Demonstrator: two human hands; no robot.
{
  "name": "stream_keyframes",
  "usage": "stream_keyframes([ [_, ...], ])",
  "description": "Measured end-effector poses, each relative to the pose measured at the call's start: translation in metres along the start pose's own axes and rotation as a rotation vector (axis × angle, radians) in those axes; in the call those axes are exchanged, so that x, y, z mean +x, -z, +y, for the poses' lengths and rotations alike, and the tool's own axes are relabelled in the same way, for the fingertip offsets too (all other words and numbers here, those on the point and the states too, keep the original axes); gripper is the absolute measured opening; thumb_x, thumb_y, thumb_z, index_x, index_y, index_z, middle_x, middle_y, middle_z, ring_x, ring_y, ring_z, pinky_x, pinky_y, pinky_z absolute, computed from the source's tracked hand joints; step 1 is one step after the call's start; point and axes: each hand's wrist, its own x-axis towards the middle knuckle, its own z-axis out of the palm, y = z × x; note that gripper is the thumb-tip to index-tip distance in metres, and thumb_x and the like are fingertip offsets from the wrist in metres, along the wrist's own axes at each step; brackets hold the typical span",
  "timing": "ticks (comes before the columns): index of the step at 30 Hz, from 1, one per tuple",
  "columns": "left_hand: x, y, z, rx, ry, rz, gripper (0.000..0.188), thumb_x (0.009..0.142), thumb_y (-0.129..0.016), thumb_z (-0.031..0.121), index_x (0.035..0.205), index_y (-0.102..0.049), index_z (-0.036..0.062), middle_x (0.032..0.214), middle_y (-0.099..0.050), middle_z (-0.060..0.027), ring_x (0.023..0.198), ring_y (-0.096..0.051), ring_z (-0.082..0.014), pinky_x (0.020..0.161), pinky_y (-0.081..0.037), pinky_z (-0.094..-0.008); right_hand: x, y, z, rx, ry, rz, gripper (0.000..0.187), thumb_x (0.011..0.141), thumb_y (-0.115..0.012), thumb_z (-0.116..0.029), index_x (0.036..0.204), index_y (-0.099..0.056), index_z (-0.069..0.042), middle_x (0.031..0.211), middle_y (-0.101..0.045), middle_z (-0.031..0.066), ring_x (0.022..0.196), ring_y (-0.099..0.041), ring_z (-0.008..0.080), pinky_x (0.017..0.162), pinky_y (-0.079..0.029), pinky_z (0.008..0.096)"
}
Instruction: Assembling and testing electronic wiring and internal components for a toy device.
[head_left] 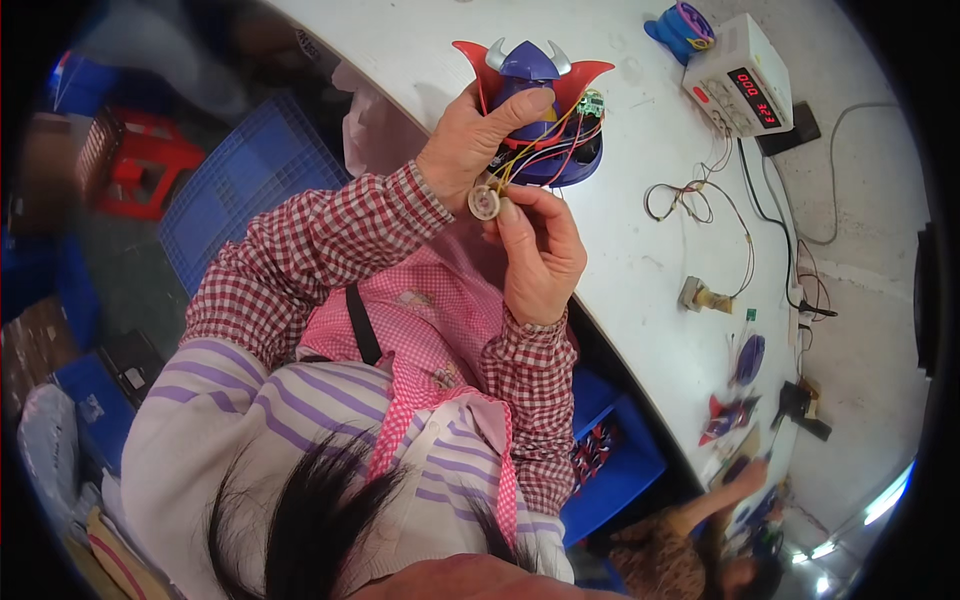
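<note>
From the head camera, the left hand has the horned toy, thumb pressed across its front, the other fingers mostly hidden behind, so I can't tell how they sit! The toy, purple with red wing-like sides and silver horns, rises just above that thumb. Down below it, the right hand is in close: thumb and index finger pinching a pale round disc at its edge, the remaining fingers curled in beside them. How much wire is caught in that pinch, I can't tell.

Look at the thin wires, yellow, white and red, fanning up from the pinching fingers to a green circuit board, just right of the left thumb tip! All of this near the edge of the white table.

Out to the right of both sets of fingers, well apart, a white boxed instrument shows lit red digits, with a blue piece just beside it. Looped leads run down to a small metal-and-yellow part, right of the right-hand fingers. Far below and right of them, a co-worker's hand reaches over the same table!
</note>
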Motion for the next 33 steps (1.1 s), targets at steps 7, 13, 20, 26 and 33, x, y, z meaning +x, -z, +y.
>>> stream_keyframes([
  [7,-0.004,-0.002,-0.011,0.045,-0.082,-0.001,0.052,0.081,-0.070,0.029,0.118,-0.045,0.0035,0.101,-0.060,-0.0090,0.081,-0.063,-0.0140,0.071,-0.053,-0.0199,-0.002,-0.015,0.017,-0.529,0.430,0.127,0.025,0.081,-0.056,0.007,0.105,-0.058,0.003,0.094,-0.061,0.0089,0.080,-0.057,0.0150,0.070,-0.048,0.0227],
  [13,0.001,0.003,-0.014,0.056,-0.106,0.072,0.049,0.081,-0.071,0.030,0.115,-0.049,0.0030,0.098,-0.062,-0.0082,0.078,-0.063,-0.0119,0.068,-0.053,-0.0195,-0.003,-0.022,0.018,-0.775,0.581,0.149,0.026,0.079,-0.055,0.008,0.105,-0.058,0.004,0.094,-0.061,0.0093,0.077,-0.058,0.0160,0.070,-0.049,0.0233],
  [20,0.000,0.012,-0.014,-0.025,0.013,-0.018,0.046,0.080,-0.071,0.030,0.111,-0.052,0.0024,0.094,-0.062,-0.0069,0.076,-0.062,-0.0106,0.067,-0.053,-0.0194,-0.010,-0.012,0.021,-0.606,0.473,0.082,0.027,0.081,-0.057,0.007,0.108,-0.057,0.004,0.093,-0.061,0.0105,0.074,-0.058,0.0166,0.068,-0.050,0.0240],
  [26,-0.003,0.012,-0.010,-0.014,-0.005,-0.028,0.052,0.082,-0.068,0.037,0.112,-0.051,-0.0006,0.095,-0.063,-0.0100,0.076,-0.064,-0.0113,0.068,-0.053,-0.0177,-0.021,-0.017,0.008,-0.060,0.148,0.099,0.025,0.085,-0.057,0.005,0.109,-0.054,0.003,0.092,-0.061,0.0122,0.070,-0.059,0.0167,0.065,-0.051,0.0240],
  [33,-0.005,0.006,-0.015,-0.080,-0.010,-0.026,0.058,0.081,-0.069,0.038,0.116,-0.047,-0.0030,0.099,-0.062,-0.0131,0.076,-0.064,-0.0126,0.069,-0.053,-0.0176,-0.023,-0.023,0.020,-0.070,0.347,0.142,0.019,0.088,-0.057,0.002,0.106,-0.053,0.001,0.091,-0.061,0.0130,0.064,-0.059,0.0165,0.062,-0.051,0.0231],
])
